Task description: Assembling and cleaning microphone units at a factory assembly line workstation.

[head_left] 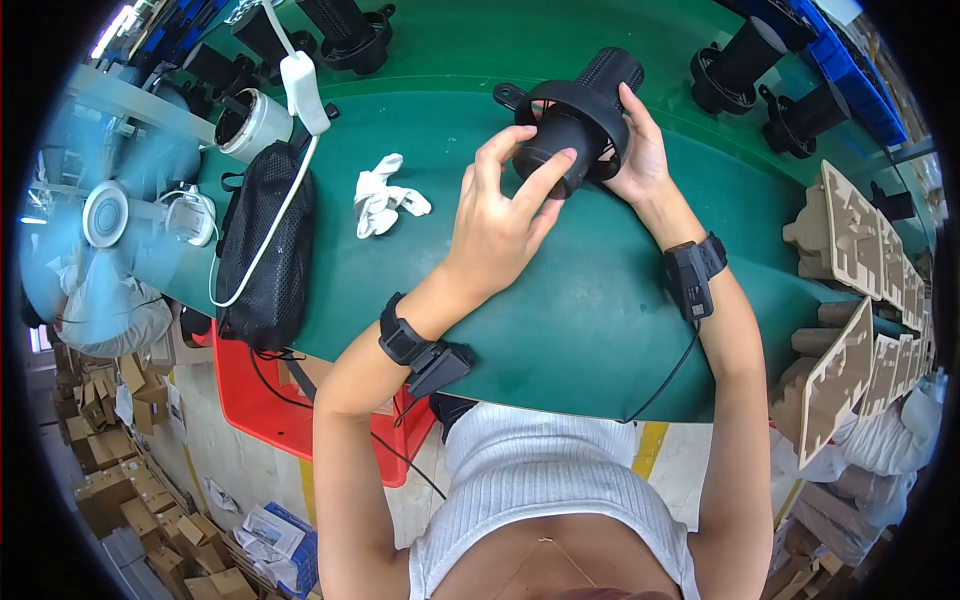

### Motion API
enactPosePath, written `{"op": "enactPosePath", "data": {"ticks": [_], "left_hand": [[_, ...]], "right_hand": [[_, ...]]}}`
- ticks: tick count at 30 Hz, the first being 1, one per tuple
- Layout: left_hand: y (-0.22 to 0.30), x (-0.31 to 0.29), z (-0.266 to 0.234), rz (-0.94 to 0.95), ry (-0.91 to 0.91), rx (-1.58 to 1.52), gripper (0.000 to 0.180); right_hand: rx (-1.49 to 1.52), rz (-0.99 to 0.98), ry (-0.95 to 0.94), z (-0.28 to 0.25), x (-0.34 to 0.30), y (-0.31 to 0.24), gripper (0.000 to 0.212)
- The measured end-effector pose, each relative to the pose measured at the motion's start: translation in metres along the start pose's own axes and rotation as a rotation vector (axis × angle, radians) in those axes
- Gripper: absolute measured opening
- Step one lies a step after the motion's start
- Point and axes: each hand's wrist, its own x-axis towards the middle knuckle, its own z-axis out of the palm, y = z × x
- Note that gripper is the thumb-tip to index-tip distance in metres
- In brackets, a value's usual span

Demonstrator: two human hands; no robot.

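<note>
Above the green table, both hands hold a black cylindrical unit (570, 115) with a wide ring-shaped collar, a small looped tab on its left and a ribbed far end. Bent fingers of my left hand (495, 220) press on the rounded near end and the collar's left side. My right hand (643, 165) grips the collar from the right, its thumb side up along the ribbed end; some of its fingers are hidden behind the unit. The unit lies tilted, its far end toward the upper right. A crumpled white cloth-like piece (380, 198) lies left of my left hand.
Similar black units (740, 65) stand along the far side of the green table (500, 340). On the left are a black mesh pouch (268, 250), a white cable with an inline box (303, 90) and a blurred fan (105, 215). Moulded cardboard trays (850, 240) stand right; a red bin (260, 400) sits below.
</note>
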Motion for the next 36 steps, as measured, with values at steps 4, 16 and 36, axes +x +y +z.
{"op": "enactPosePath", "data": {"ticks": [4,16,36], "left_hand": [[0.001,0.001,0.0,-0.025,0.001,-0.008,0.059],[0.003,0.002,-0.001,-0.075,-0.029,-0.041,0.061],[0.009,0.008,0.001,-0.571,0.237,-0.875,0.06]], "right_hand": [[-0.003,0.014,-0.044,-0.003,0.004,0.001,0.047],[-0.092,-0.039,-0.05,0.006,-0.002,0.001,0.059],[-0.232,-0.109,-0.11,-0.001,-0.001,0.006,0.03]]}}
